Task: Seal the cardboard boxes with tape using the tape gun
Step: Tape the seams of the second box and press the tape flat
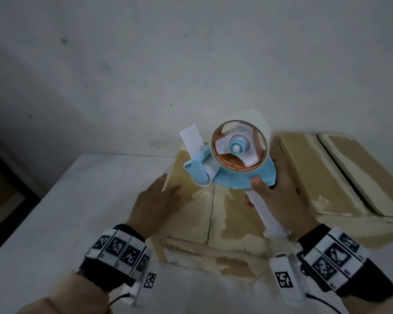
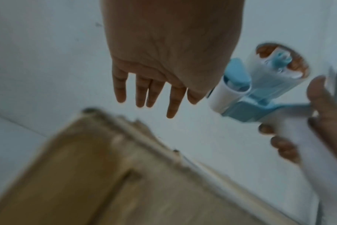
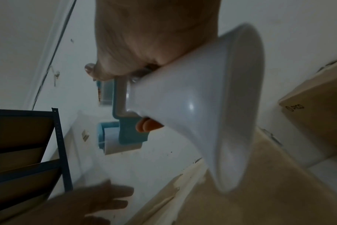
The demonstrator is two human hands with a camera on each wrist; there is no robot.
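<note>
Above the nearer box, right hand [image 1: 279, 200]: curled round the white handle of the tape gun [image 1: 232, 159], thumb laid against the blue frame.
Left hand [image 1: 157, 198]: fingers held straight and slightly spread, nothing gripped; poised over the left part of the box top, contact not determinable.
Tape gun, location: held in the air above the nearer cardboard box [image 1: 213, 223], clear of its surface.
Tape gun, orientation: long axis run from the handle, low and near the person, up to the head; roller and white flap pointed left and away; tape roll [image 1: 241, 146] faced toward the head camera.
Nearer cardboard box: flaps closed, centre seam visible, no fresh tape strip discernible.
Second cardboard box [image 1: 327, 175]: set just beside it, to the right, on the white table [image 1: 55, 223].
Step judged: approach before taping; gun not yet applied.
Next move judged: head to be lowered onto the seam, flaps steadied by the left hand.
</note>
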